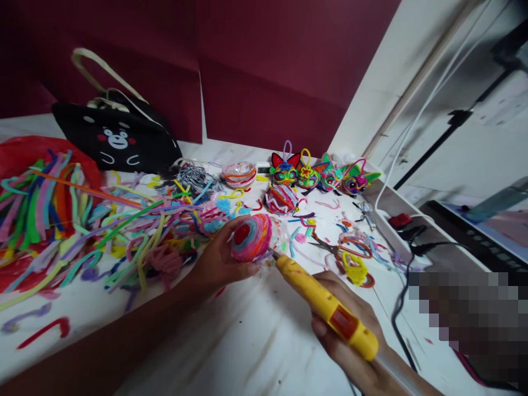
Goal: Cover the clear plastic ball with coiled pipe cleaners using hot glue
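My left hand (pixel 220 258) grips a round clear shell wound with pink, red and blue pipe cleaners (pixel 251 237), held just above the white table (pixel 247 341). My right hand (pixel 350 341) is closed round a yellow glue gun (pixel 325 305) with an orange trigger. Its nozzle tip touches the lower right edge of the wrapped shell. A clear glue stick pokes out of the gun's rear end near my wrist.
A big heap of coloured pipe cleaners (pixel 82 220) covers the left of the table. A black bear-face bag (pixel 117 140) stands behind it. Several finished pipe-cleaner masks (pixel 322 175) line the back. Scissors (pixel 325 246), a power strip (pixel 398 223) and black cables lie at the right.
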Motion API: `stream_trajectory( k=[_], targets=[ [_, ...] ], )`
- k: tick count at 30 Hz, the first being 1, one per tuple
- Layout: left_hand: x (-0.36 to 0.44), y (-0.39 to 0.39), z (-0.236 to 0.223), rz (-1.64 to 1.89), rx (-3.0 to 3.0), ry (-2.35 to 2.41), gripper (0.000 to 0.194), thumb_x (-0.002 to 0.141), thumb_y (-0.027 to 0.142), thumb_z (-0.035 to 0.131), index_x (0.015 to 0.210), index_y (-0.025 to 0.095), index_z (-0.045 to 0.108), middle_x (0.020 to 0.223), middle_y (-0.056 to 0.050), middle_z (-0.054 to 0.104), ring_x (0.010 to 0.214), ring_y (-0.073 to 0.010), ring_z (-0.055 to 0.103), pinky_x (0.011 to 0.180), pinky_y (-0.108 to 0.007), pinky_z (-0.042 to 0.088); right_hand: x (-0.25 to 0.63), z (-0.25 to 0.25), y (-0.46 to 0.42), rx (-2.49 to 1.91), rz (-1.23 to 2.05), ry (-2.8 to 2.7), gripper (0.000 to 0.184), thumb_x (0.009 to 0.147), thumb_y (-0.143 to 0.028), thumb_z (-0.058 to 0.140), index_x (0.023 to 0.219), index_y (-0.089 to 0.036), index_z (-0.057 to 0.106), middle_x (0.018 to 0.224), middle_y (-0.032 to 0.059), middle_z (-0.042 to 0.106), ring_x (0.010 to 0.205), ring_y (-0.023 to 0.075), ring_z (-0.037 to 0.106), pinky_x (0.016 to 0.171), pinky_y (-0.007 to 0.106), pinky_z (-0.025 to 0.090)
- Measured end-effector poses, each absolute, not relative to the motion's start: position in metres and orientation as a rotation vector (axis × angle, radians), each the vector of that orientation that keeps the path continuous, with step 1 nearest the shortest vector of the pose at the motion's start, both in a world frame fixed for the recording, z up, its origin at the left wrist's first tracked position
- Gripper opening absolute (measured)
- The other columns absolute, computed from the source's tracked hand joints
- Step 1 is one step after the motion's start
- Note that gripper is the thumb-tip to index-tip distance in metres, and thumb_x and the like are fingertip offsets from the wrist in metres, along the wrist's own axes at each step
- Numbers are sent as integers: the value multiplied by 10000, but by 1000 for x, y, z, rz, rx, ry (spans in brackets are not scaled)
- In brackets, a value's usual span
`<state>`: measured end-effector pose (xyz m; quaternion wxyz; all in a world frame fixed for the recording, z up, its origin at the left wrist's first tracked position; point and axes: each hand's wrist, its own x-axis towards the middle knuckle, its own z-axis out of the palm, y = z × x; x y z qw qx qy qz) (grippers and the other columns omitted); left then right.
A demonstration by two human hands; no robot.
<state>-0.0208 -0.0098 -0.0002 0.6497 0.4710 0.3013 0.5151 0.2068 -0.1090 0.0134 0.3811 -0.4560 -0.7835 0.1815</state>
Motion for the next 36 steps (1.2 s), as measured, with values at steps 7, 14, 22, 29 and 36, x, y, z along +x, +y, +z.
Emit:
stream_trajectory(
  k=[7,14,22,29,36],
  targets=[
    [-23,-7,-3,1173,1080,654,689,585,162,907,1212,306,660,1293,-29,683,1178,-268,651,933,-314,544,202,13,-109,-1103,491,-2003,191,946,-254,487,1132,-232,524,940,50,605,705,172,619,555,275,486],
    [-22,-6,-5,1143,1034,669,669,577,234,926,1194,308,678,1284,-20,686,1207,-282,632,932,-308,545,198,8,-110,-1090,447,-1971,209,919,-258,496,1122,-217,526,922,54,604,697,175,609,572,285,483],
    [-22,-7,-7,1090,969,750,736,581,280,929,1251,268,624,1411,-54,604,1309,-311,550,950,-302,528,199,12,-108,-1054,424,-2060,164,923,-229,481,1082,-212,518,878,34,579,672,153,608,550,267,485],
    [-19,-9,-3,1066,943,762,707,588,268,917,1233,256,630,1346,-54,650,1188,-302,633,843,-298,571,196,11,-109,-1101,385,-2062,174,891,-208,485,1064,-214,495,826,5,546,616,135,567,518,257,451],
    [-16,-11,0,1086,913,806,674,560,247,927,1181,270,665,1327,-33,665,1216,-298,614,846,-287,562,195,16,-110,-1131,366,-2045,96,906,-190,462,991,-229,481,810,4,550,616,134,570,524,253,453]
  ],
)
